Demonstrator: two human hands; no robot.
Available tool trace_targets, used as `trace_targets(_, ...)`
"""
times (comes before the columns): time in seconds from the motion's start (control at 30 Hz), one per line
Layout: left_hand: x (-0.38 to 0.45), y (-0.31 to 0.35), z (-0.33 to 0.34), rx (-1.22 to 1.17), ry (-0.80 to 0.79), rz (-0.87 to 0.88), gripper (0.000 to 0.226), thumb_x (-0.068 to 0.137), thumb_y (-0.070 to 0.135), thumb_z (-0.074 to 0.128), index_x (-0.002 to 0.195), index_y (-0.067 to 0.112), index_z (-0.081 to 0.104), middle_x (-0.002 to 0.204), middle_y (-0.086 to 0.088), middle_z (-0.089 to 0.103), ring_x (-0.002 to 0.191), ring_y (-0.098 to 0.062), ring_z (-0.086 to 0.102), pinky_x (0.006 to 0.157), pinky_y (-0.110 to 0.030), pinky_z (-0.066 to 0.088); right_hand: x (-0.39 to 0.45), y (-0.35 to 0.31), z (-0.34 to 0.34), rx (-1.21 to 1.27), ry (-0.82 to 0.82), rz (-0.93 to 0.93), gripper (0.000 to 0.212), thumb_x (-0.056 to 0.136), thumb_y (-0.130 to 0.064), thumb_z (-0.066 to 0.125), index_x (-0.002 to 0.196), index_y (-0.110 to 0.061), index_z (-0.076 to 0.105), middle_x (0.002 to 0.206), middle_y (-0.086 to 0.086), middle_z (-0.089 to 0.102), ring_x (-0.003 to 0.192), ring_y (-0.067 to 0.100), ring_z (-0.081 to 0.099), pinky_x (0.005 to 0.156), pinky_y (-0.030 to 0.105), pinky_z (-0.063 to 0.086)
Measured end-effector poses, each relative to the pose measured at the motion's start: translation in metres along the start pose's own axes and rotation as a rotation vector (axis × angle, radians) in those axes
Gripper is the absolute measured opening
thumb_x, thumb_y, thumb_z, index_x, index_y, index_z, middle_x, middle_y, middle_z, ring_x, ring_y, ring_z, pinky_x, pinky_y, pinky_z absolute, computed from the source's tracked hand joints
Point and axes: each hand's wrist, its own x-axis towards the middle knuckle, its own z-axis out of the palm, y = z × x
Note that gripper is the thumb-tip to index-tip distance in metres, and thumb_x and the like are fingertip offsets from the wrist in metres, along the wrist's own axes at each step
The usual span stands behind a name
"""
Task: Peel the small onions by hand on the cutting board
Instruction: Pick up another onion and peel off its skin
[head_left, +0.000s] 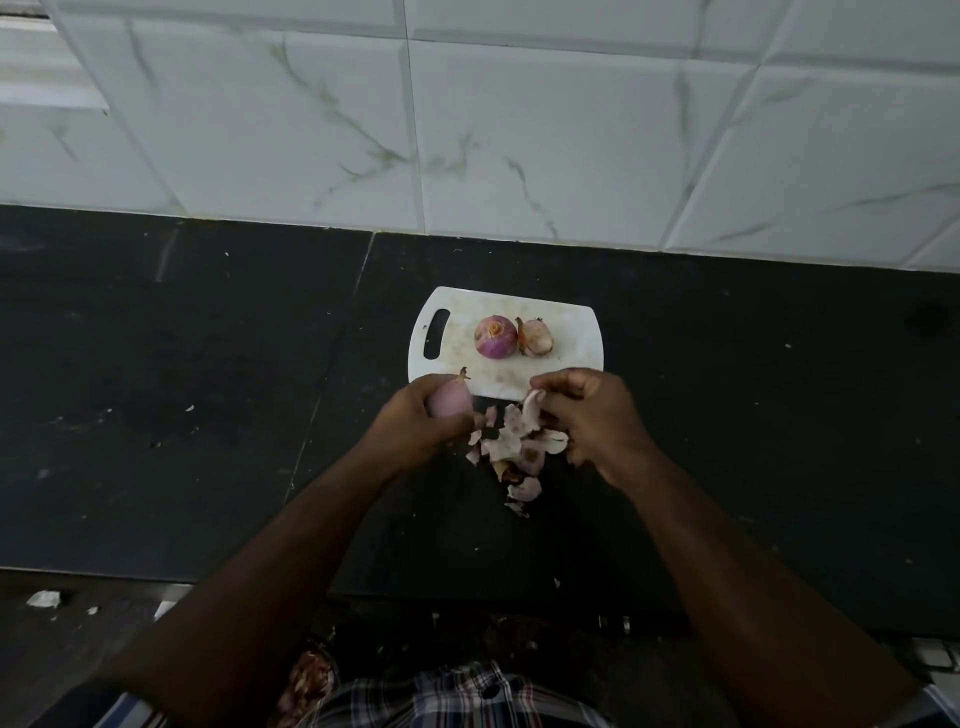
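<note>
Three onions show in all: one in the left hand (423, 415), two on the board (571, 332). The held onion (450, 401) sits in curled fingers just off the board's near edge, its long axis running away from the person, stem tip pointing toward the board. It looks pale and smooth, so probably close to peeled. The right hand (592, 415) is just beside it to the right, fingers pinching a peel strip (532, 408) above the peel pile (519, 452) on the dark surface (208, 389).

On the board, a purple onion (496, 336) and a paler onion (536, 338) touch side by side, both beyond the hands; the paler one lies nearer the right hand. Whether either is fully peeled I cannot tell.

One pile of peelings lies between and below the hands, off the board.
</note>
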Motion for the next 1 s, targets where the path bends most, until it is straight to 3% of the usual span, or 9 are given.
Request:
trace_targets(0.07,0.004,-0.003,0.0,0.058,0.013,-0.002,0.057,0.081,0.027,0.084,0.132,0.027,0.058,0.116,0.009,0.062,0.1,-0.008,0.065,0.081,-0.026,0.059,0.003,0.007,-0.006,-0.448,-0.151,-0.04,0.022,0.091,-0.015,0.071,0.112,-0.02,0.076,0.123,-0.004,0.071,0.109,0.012,0.067,0.092,0.033,0.057)
trace_targets(0.13,0.007,-0.006,0.0,0.098,0.041,-0.008,0.073,0.075,0.034,0.087,0.139,0.028,0.053,0.121,0.005,0.062,0.102,-0.012,0.066,0.087,-0.036,0.061,0.003,0.0,-0.008,-0.582,-0.151,-0.097,0.029,0.091,-0.019,0.071,0.119,-0.023,0.073,0.128,-0.01,0.067,0.113,0.008,0.064,0.092,0.027,0.053)
trace_targets(0.27,0.007,-0.007,0.0,0.136,0.091,0.031,0.07,0.066,0.044,0.087,0.127,0.029,0.058,0.111,0.011,0.062,0.098,-0.011,0.065,0.082,-0.034,0.06,0.004,-0.017,-0.003,-0.304,0.035,-0.168,0.023,0.091,-0.023,0.07,0.113,-0.03,0.073,0.105,-0.01,0.075,0.086,0.001,0.069,0.076,0.025,0.052)
trace_targets(0.37,0.006,-0.006,0.0,0.12,0.09,0.072,0.072,0.059,0.048,0.086,0.124,0.029,0.06,0.113,0.011,0.065,0.098,-0.009,0.066,0.077,-0.027,0.058,0.005,-0.017,0.016,-0.288,0.104,-0.193,0.026,0.094,-0.028,0.067,0.12,-0.026,0.071,0.112,-0.009,0.073,0.099,0.004,0.067,0.089,0.029,0.055)
trace_targets(0.47,0.004,-0.003,0.003,0.122,0.067,0.105,0.08,0.055,0.051,0.088,0.127,0.029,0.061,0.113,0.012,0.067,0.098,-0.008,0.067,0.083,-0.031,0.059,0.012,-0.029,0.045,-0.219,0.264,-0.275,0.031,0.097,-0.036,0.064,0.121,-0.019,0.068,0.111,-0.008,0.07,0.101,0.003,0.065,0.087,0.013,0.049)
trace_targets(0.67,-0.001,0.016,0.002,0.004,0.021,0.19,0.057,0.066,0.01,0.092,0.115,0.024,0.066,0.1,0.004,0.073,0.077,-0.015,0.074,0.066,-0.032,0.063,0.027,-0.055,0.086,-0.088,0.397,-0.307,0.026,0.098,-0.044,0.058,0.105,-0.021,0.069,0.088,-0.012,0.071,0.087,0.002,0.068,0.083,0.022,0.054)
trace_targets(0.73,0.0,0.014,-0.006,-0.044,0.013,0.208,0.059,0.066,0.007,0.093,0.117,0.019,0.066,0.099,0.003,0.073,0.075,-0.008,0.073,0.062,-0.023,0.059,0.028,-0.054,0.079,-0.148,0.456,-0.293,0.022,0.101,-0.037,0.056,0.103,-0.019,0.069,0.082,-0.016,0.067,0.083,-0.002,0.065,0.076,0.014,0.049)
trace_targets(0.87,0.004,0.002,-0.023,-0.051,-0.006,0.216,0.063,0.065,0.017,0.096,0.12,0.022,0.065,0.107,0.008,0.07,0.088,-0.006,0.071,0.07,-0.02,0.058,0.03,-0.06,0.061,-0.282,0.452,-0.145,0.017,0.096,-0.035,0.06,0.099,-0.023,0.072,0.093,-0.011,0.072,0.093,0.013,0.068,0.088,0.035,0.055)
trace_targets(1.0,0.012,-0.014,-0.037,-0.063,0.027,0.183,0.063,0.068,0.023,0.094,0.123,0.027,0.062,0.112,0.009,0.066,0.096,-0.008,0.067,0.07,-0.015,0.056,0.004,-0.077,0.051,-0.404,0.507,-0.352,0.01,0.091,-0.024,0.068,0.098,-0.024,0.076,0.09,-0.01,0.075,0.084,0.003,0.07,0.078,0.024,0.056)
